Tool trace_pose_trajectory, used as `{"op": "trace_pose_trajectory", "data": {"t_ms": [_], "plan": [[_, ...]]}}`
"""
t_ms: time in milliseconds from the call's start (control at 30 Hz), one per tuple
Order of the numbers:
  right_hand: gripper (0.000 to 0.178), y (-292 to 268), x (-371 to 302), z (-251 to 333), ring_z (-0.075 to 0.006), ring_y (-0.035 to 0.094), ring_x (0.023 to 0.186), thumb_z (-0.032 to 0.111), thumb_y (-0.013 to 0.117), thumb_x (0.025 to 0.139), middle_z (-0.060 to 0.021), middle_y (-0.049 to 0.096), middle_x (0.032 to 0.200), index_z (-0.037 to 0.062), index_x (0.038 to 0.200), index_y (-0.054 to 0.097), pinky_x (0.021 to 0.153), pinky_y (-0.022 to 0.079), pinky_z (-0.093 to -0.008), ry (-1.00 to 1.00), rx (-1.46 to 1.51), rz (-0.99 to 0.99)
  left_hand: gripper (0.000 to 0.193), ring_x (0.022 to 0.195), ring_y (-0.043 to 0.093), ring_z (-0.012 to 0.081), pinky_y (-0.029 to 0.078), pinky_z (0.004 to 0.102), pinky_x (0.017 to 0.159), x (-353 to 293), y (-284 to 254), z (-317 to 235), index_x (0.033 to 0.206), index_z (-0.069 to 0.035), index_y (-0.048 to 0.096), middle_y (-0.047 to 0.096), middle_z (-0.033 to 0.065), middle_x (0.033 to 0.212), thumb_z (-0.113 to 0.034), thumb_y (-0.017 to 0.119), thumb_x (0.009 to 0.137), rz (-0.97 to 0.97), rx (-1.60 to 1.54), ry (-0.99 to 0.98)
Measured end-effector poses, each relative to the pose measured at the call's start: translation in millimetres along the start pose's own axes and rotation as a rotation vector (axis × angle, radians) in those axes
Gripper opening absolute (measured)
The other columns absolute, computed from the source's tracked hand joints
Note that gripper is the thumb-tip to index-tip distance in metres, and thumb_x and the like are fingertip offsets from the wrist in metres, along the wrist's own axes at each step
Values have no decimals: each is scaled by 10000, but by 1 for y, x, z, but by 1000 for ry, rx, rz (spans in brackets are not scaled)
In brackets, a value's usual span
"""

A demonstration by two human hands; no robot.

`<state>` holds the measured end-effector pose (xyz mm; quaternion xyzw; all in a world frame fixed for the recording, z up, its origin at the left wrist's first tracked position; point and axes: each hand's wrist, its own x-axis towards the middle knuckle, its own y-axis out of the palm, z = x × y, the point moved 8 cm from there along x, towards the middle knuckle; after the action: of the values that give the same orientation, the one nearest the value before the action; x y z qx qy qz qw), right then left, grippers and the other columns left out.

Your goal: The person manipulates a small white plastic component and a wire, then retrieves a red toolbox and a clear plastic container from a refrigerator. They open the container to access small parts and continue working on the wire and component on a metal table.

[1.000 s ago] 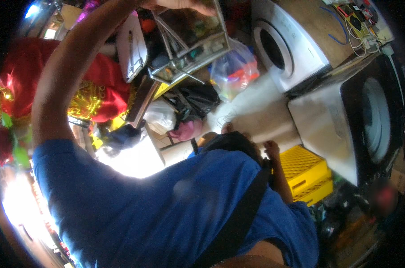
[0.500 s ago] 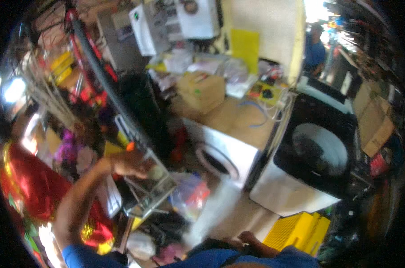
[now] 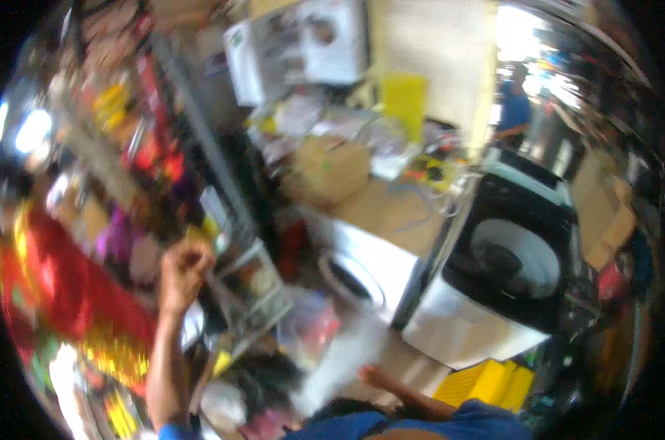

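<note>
While the picture is badly blurred, the left hand (image 3: 182, 268) shows as a closed fist at the upper left corner of a clear box (image 3: 251, 297), apparently gripping its edge. That box stands left of the white washer (image 3: 362, 275); a black-fronted washer (image 3: 512, 268) sits right of it. The right hand (image 3: 373, 378) lies below the white washer, too blurred to tell its fingers. A yellow crate (image 3: 486, 385) sits to the lower right.

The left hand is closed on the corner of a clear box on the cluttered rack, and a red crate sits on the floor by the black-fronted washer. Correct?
Not quite: the crate is yellow, not red, as the head view shows. The left hand is closed at the clear box, and the crate sits below the black-fronted washer.
</note>
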<state>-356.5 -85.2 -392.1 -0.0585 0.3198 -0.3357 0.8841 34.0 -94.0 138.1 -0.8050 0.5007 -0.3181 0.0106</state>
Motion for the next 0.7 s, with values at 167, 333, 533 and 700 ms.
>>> {"op": "trace_pose_trajectory", "data": {"t_ms": [167, 333, 533, 700], "plan": [[358, 13, -67, 253, -242, 622, 989, 319, 505, 1013, -116, 645, 1112, 43, 1229, 577, 886, 504, -393, -458, 813, 80, 113, 799, 590, 84, 497, 261, 690, -142, 54, 2, 857, -52, 659, 659, 13, 891, -40, 764, 816, -286, 77, -229], [376, 65, -91, 307, -224, 576, 1096, 299, 480, 1040, -148, 608, 1209, 11, 1279, 520, 954, 474, -396, -453, 911, 270, 113, 814, 644, 133, 567, 308, 720, -303, 108, 47, 830, -56, 663, 644, 46, 849, -75, 771, 804, -296, -25, -398], [304, 160, -99, 297, -219, 581, 1084, 265, 472, 1050, -139, 620, 1181, 10, 1192, 552, 974, 472, -374, -249, 744, 396, 150, 755, 628, 101, 510, 286, 633, -389, 64, 77, 811, -26, 643, 653, 49, 792, -87, 779, 799, -543, -121, -636], [223, 232, -83, 291, -172, 617, 933, 197, 463, 1048, -112, 636, 1073, 19, 1152, 550, 855, 540, -332, -334, 481, 500, 103, 782, 646, 124, 527, 306, 680, -446, -2, 89, 859, -34, 671, 684, 78, 844, -103, 741, 829, -492, 87, -594]]}}
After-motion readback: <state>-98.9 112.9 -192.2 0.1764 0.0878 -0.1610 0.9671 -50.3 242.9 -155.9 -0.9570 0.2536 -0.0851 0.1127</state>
